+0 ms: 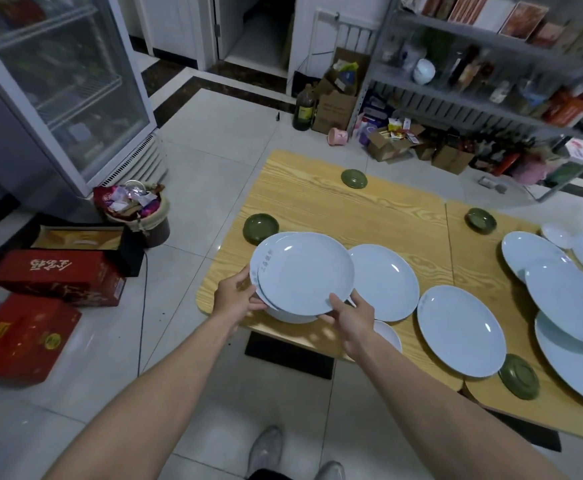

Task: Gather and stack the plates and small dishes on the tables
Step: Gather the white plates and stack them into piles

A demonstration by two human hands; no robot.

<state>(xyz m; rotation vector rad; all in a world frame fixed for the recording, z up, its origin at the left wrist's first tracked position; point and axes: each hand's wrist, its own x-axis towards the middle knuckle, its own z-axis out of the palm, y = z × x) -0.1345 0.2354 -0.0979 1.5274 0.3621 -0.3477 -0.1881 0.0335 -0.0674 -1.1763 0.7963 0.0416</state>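
Note:
Both hands hold a stack of two pale blue plates (303, 271) above the near left corner of the wooden table (369, 216). My left hand (236, 294) grips the stack's left rim; my right hand (352, 315) pinches its near rim. A white dish (291, 317) lies under the stack. Two more pale plates, one (387, 282) in the middle and one (461, 330) nearer, lie flat to the right. Small green dishes sit at the table's left edge (260, 227), far side (353, 178), right table (479, 220) and near edge (519, 375).
Several overlapping pale plates (560, 292) crowd the right table. A small white dish (388, 336) peeks out behind my right wrist. A full waste bin (137, 213), red boxes (58, 282) and a glass-door fridge (61, 84) stand left; shelving (490, 77) at the back.

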